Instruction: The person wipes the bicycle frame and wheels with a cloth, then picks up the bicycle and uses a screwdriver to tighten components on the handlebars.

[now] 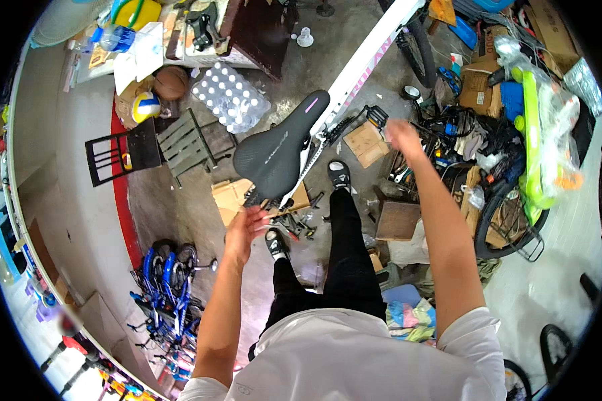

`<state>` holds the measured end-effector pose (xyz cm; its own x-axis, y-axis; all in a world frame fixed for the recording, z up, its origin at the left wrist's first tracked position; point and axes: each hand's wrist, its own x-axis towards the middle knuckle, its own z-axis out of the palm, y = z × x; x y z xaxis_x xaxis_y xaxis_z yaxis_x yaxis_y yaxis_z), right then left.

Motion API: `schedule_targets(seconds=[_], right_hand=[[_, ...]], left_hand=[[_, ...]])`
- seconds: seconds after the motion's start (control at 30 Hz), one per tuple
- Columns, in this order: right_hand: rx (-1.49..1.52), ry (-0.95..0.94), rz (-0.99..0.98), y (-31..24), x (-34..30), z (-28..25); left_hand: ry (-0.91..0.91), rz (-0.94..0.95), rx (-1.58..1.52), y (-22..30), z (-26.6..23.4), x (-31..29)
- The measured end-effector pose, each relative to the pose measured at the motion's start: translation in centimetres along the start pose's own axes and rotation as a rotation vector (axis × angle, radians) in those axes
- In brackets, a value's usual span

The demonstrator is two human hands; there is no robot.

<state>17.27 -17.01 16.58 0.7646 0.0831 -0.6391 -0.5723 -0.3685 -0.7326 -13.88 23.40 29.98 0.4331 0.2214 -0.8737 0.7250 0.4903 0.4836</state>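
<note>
A white bicycle frame [368, 63] runs diagonally in front of me, its black saddle [274, 150] toward me. My left hand [249, 227] is beside the rear end of the frame, just below the saddle. Its fingers are stretched and slightly apart; whether they touch the bike is unclear. Out to the right, my right hand [403, 136] is close to the black pedal [376, 117]. Its fingers are smeared and partly hidden, so their grip does not show. The saddle hides much of the bike's rear.
Loose tools [297, 226] and flattened cardboard [231, 197] lie by my feet. A folding chair [187, 144] and wrapped bottles [231, 97] are at the left, near small blue bikes [170, 281]. A wooden stool [398, 219], a bike wheel [508, 227] and piled parts crowd the right.
</note>
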Motion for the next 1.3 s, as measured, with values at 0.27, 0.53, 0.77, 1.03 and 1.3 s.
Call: schedule_targets(seconds=[0.27,0.53,0.77,1.03,1.3], right_hand=[[0.539,-0.074,-0.089,-17.2,9.4,-1.5],[0.110,-0.033,-0.231,-19.7,5.6,-1.9],[-0.683,0.753,-1.228,-34.5,7.9,-9.6],[-0.717,0.729,-0.701,-38.2,15.2,-8.7],[-0.320,0.038,-0.455,-40.8,15.6,-11.2]], left_hand=[[0.135,0.074,-0.348,3.9,6.3,1.7],[0.140,0.135,-0.430,4.7,6.8,3.1],[0.139,0.113,-0.387,5.7,7.2,2.5],[0.168,0.108,-0.429,6.7,8.7,2.8],[0.275,0.109,-0.426,7.3,10.8,1.4]])
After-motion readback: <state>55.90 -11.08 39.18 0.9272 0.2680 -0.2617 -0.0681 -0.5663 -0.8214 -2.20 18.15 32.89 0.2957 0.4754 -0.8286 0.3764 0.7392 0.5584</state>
